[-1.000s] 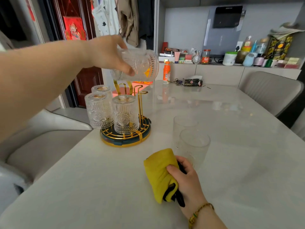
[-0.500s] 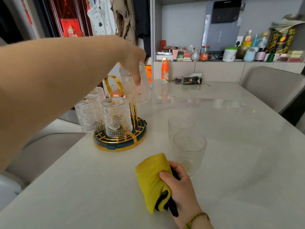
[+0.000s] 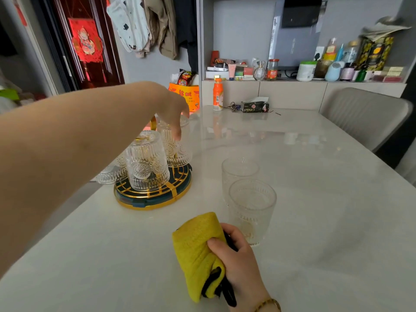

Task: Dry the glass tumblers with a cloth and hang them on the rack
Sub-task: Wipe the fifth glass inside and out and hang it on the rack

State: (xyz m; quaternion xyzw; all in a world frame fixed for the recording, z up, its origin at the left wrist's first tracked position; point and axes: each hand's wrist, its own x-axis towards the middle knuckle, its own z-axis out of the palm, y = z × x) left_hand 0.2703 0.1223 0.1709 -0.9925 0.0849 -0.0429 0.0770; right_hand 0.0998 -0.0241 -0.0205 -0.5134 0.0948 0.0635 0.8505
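Note:
A round green-and-gold rack [image 3: 155, 200] stands on the white table [image 3: 315, 199] at left centre. Inverted patterned glass tumblers hang on it: one at the front [image 3: 146, 161], and others to the left [image 3: 110, 174] partly hidden by my forearm. My left hand [image 3: 172, 109] reaches over the rack and grips the base of another inverted tumbler [image 3: 181, 149], which sits low on the rack's right side. Two upright tumblers, the farther [image 3: 239, 173] and the nearer [image 3: 252, 210], stand to the right of the rack. My right hand [image 3: 236, 262] rests on the table holding a folded yellow cloth [image 3: 198, 244] beside the nearer one.
An orange bottle [image 3: 218, 94], keys and a tissue pack [image 3: 255, 106] sit at the table's far edge. A grey chair [image 3: 364, 115] stands at the far right. The shelf behind carries jars and bottles. An orange bag [image 3: 188, 95] stands beyond the rack.
My left hand has turned the tumbler upside down and lowered it from above the rack down onto the rack's right side. My right hand and the cloth have stayed put.

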